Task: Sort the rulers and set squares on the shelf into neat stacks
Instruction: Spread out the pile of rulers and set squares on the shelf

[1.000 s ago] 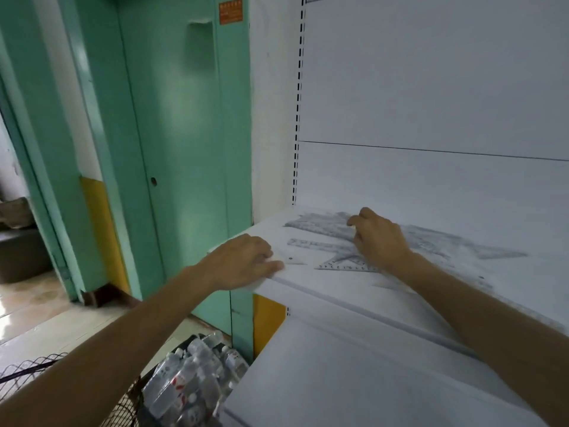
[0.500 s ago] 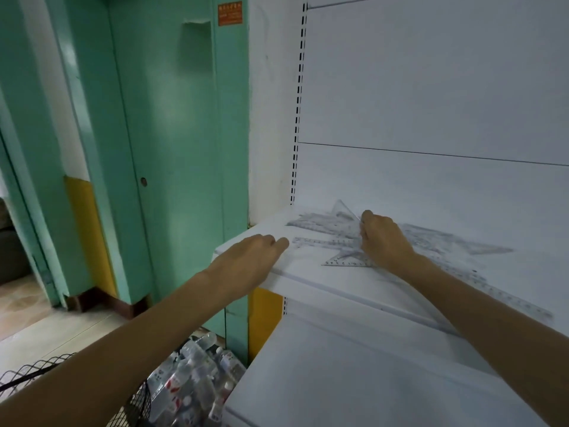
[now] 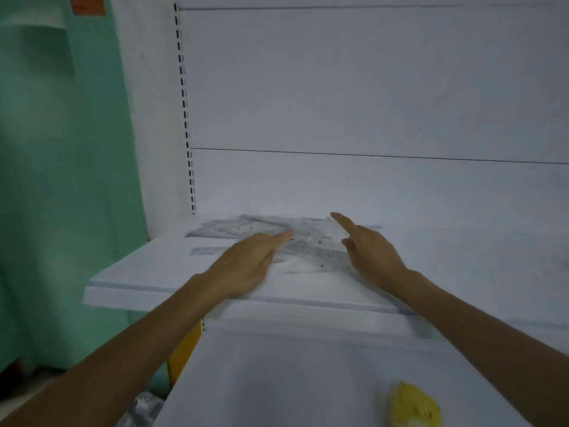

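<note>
Two white shelves fill our view, one stepped above the other. Nearest us, the lower shelf (image 3: 277, 380) carries a yellow thing (image 3: 412, 406) by its front right corner, too blurred for us to name. At its left edge a yellow strip (image 3: 184, 349) runs down beside the frame.

Our forearms cross over the lower shelf to the upper shelf (image 3: 147, 272). Our left hand (image 3: 246, 266) lies low over it, fingers straight and together, with the forefinger tip on the rulers (image 3: 261, 224). Our right hand (image 3: 369, 251) is just beside it to the right, forefinger stretched forward and the other fingers loosely bent and apart, holding nothing. We cannot tell whether it touches the plastic under it.

The rulers and set squares are clear plastic, lying flat in an overlapping heap across the left and middle of the upper shelf, reaching its back edge. One ruler (image 3: 209, 250) lies apart at the left, nearer the front, parallel to the shelf edge.

Behind the heap rises a white back panel (image 3: 369, 87), crossed by a thin dark seam. A slotted upright (image 3: 184, 118) runs up its left side. Left of that stands a green door (image 3: 61, 180), with an orange sign (image 3: 87, 4) at the top.
</note>
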Tool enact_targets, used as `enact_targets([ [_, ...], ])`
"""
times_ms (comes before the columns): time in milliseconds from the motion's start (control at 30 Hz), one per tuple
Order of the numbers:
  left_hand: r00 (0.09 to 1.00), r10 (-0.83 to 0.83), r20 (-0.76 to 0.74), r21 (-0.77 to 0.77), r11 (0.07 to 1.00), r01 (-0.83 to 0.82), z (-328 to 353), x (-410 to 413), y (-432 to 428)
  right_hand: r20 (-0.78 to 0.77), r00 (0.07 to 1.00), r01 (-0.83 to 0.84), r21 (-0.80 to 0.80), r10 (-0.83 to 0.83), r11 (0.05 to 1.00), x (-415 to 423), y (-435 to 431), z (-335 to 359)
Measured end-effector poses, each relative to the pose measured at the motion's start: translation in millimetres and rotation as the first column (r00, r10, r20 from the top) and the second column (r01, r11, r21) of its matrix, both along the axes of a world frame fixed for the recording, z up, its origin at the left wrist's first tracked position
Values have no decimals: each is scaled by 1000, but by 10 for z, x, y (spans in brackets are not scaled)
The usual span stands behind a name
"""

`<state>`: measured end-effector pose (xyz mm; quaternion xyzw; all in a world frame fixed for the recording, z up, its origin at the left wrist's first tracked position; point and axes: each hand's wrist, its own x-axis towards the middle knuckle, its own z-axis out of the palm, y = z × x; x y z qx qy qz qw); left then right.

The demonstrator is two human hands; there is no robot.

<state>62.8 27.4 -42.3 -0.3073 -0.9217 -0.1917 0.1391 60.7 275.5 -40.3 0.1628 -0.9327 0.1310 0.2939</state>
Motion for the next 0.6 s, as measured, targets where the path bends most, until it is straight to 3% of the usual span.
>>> enact_targets([
  [300, 993, -114, 12, 55, 992, 113, 48, -204, 1411, 69, 954, 293, -2, -292, 956, 542, 1365, 19],
  [600, 975, -219, 46, 89, 973, 215, 86, -110, 2935, 101, 912, 401, -12, -398, 916, 825, 2779, 40],
])
